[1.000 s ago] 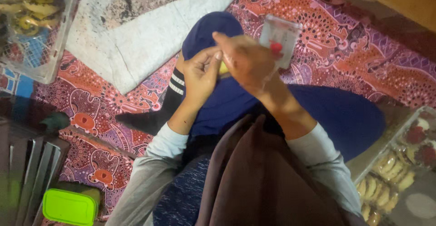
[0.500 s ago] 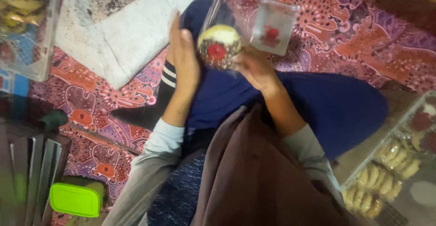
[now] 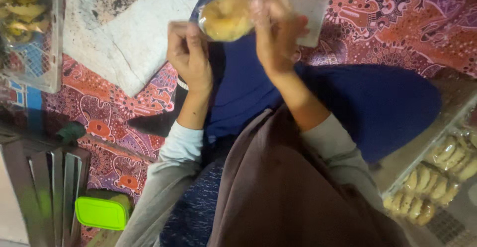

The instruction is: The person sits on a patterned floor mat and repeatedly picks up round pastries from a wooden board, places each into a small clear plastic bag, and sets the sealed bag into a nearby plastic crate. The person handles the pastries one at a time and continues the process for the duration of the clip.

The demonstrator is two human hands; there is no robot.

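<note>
My right hand (image 3: 276, 33) is raised above my lap and grips a clear plastic bag with a round yellow bun (image 3: 226, 17) inside. The bun's plain golden side faces me. My left hand (image 3: 188, 53) sits just left of the bun, its fingers curled at the bag's edge, seemingly pinching the plastic. A clear plastic bag (image 3: 308, 6) lies behind my right hand on the patterned cloth. My legs in blue fabric (image 3: 348, 103) stretch below both hands.
A red patterned mat (image 3: 124, 128) covers the floor, with a white cloth (image 3: 124, 38) on it. A clear box of pastries (image 3: 27, 23) stands at top left, a tray of cookies (image 3: 437, 182) at lower right, a lime green container (image 3: 102, 212) at bottom left.
The bun in its bag has turned over: its red-topped side showed half a second ago, now the plain golden side shows. Both hands have risen toward the top of the view.
</note>
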